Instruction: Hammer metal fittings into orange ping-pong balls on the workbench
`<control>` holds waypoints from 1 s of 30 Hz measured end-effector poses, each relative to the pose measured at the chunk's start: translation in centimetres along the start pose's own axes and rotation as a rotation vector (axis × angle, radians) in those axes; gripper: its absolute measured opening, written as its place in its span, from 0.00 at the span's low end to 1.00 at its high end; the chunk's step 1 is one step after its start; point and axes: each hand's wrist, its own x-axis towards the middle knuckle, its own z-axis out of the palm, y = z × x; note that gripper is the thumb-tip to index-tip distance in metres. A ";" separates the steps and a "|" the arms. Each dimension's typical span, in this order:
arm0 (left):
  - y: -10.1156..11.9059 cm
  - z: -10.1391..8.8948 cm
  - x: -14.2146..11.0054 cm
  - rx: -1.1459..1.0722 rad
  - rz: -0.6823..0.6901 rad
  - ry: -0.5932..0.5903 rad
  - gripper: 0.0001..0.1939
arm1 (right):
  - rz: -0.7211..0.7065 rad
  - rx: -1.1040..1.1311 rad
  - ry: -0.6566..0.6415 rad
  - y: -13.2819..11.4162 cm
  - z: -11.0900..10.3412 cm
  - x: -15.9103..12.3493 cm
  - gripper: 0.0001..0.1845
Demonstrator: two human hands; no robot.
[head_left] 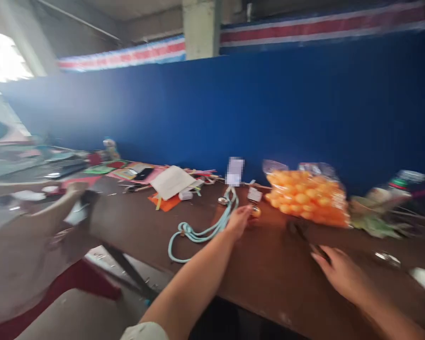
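My left hand (238,223) reaches to the middle of the brown table, its fingers closed at a small orange ball (256,212). Just above the ball is a white paper tag (255,194). Left of this hand a light-blue lanyard cord (191,234) lies in loops, running up to a pale card (234,171) by the blue wall. On the right, my right hand (336,269) grips a dark slim tool (317,249) low over the table. Motion blurs the tool's far end, so its kind is unclear.
Behind my hands sits a clear plastic bag of orange balls (306,196). A shiny metal piece (387,259) and a bottle (402,184) are at the right. Paper sheets (173,182) and a phone (144,174) lie left. Another person's arm (58,200) rests at far left.
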 end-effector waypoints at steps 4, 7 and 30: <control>-0.1 -0.4 0.0 0.008 0.003 -0.059 0.13 | 0.164 0.211 -0.103 -1.9 0.0 0.2 0.16; 0.0 -0.4 -0.2 0.050 -0.034 -0.096 0.13 | 0.255 0.495 -0.137 -4.7 0.4 -0.2 0.20; -0.4 0.2 -0.4 0.050 -0.021 -0.093 0.11 | 0.218 0.771 -0.275 -10.0 1.5 -1.3 0.22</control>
